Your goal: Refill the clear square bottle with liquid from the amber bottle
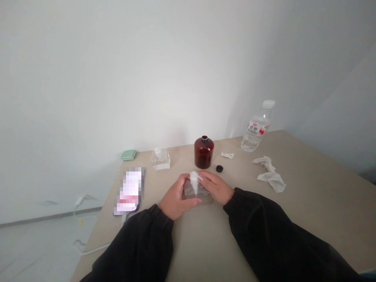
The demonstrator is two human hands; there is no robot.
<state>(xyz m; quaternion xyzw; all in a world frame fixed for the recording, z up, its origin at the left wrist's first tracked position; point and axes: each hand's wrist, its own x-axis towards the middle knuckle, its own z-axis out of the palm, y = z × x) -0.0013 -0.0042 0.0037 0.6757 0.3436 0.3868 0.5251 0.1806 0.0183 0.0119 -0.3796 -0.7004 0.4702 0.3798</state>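
Observation:
A clear, squat pump bottle (203, 196) with a white pump head (194, 179) stands on the table in front of me. My left hand (175, 198) is wrapped round its left side, with the thumb across the front. From the right, my right hand (216, 187) closes on the top of the bottle, fingers at the white pump. Some of those fingertips are hidden behind the pump head. Just behind the hands stands a dark red-brown bottle (203, 153) with an uncovered neck. A small black cap (219, 169) lies to its right.
At the back left sit another clear bottle with a white top (161, 159) and a green case (128, 155). A phone (129, 191) with a white cable lies left. Crumpled tissues (272, 178) and a water bottle (255, 131) are right. A wall borders the table (202, 250).

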